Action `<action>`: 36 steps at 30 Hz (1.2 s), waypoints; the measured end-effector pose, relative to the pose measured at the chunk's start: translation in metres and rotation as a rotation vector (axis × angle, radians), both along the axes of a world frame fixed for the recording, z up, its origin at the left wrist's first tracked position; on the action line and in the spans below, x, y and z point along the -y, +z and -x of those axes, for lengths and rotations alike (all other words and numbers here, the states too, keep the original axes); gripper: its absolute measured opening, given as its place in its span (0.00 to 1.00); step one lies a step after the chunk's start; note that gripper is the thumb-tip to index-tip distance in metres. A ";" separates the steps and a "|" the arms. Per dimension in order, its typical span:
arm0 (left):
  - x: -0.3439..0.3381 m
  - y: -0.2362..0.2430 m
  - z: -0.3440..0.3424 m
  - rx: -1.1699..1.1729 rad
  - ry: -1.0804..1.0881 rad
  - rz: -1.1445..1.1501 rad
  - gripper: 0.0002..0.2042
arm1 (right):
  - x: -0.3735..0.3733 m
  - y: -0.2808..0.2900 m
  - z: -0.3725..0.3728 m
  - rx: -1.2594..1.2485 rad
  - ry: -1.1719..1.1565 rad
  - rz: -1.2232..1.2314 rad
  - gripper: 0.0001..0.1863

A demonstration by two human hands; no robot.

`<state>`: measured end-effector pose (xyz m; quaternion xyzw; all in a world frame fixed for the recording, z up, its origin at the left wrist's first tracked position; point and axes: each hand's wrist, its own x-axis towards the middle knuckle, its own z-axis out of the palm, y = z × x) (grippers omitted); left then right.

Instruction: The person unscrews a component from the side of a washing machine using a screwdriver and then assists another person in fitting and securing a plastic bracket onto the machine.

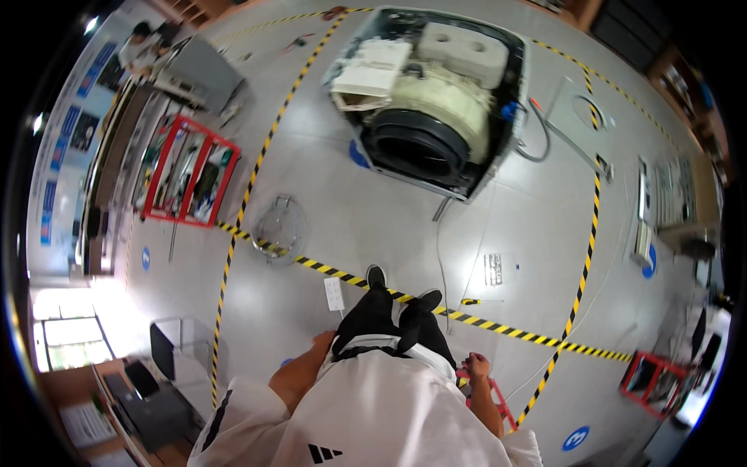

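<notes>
Our right grip [476, 364], curled inward, is nearer the yellow screwdriver [471, 301], lying crosswise above it, right of lower centre; our left grip's [323, 340] state we cannot tell.

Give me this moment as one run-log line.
left hand: beside thigh | right hand: part-curled, near red frame | on floor: screwdriver, opened washer ahead

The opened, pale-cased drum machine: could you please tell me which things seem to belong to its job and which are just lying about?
Likely belonging: drum machine; round transparent door-like part; yellow-handled screwdriver.
Apparently just lying about: white rectangular power strip; black-backed chair.
</notes>
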<state>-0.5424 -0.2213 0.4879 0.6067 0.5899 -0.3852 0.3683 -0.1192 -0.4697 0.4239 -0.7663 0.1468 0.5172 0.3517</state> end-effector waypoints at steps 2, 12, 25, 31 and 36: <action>0.015 0.003 0.005 0.077 0.118 -0.056 0.17 | -0.021 0.018 -0.012 0.007 0.037 0.019 0.09; 0.036 -0.017 0.010 0.130 0.618 -0.096 0.16 | -0.123 0.076 -0.050 0.053 0.311 -0.027 0.09; 0.062 -0.043 0.048 0.253 1.387 -0.163 0.17 | -0.275 0.125 0.013 0.073 0.821 0.081 0.10; 0.098 -0.057 0.049 0.220 1.666 -0.167 0.13 | -0.343 0.121 0.049 0.104 0.975 -0.072 0.12; 0.124 -0.067 0.033 0.227 1.563 -0.164 0.13 | -0.359 0.137 0.078 0.092 1.005 -0.135 0.14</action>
